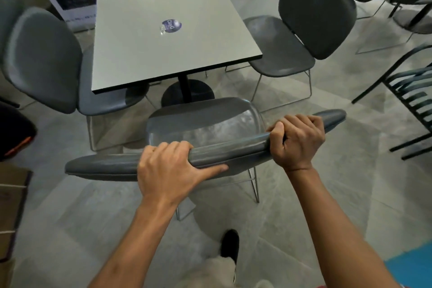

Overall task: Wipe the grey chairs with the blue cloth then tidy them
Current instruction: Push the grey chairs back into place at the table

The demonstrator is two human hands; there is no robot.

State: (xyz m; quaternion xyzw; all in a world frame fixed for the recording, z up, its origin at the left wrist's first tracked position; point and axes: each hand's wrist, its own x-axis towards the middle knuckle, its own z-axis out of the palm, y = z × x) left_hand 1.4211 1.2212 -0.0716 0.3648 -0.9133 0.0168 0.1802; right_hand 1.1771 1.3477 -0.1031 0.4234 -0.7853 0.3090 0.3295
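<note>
Both hands grip the top edge of the nearest grey chair's backrest: left hand curled over it with thumb along the near face, right hand fisted around it further along. Its seat faces the square table, just short of the table's edge. A blue patch at lower right is possibly the cloth; the view is too partial to confirm. Two more grey chairs flank the table, left and right.

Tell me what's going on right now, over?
Left hand and right hand grip padded grey chair's backrest. Seat faces square grey table. Nothing between them.
</note>
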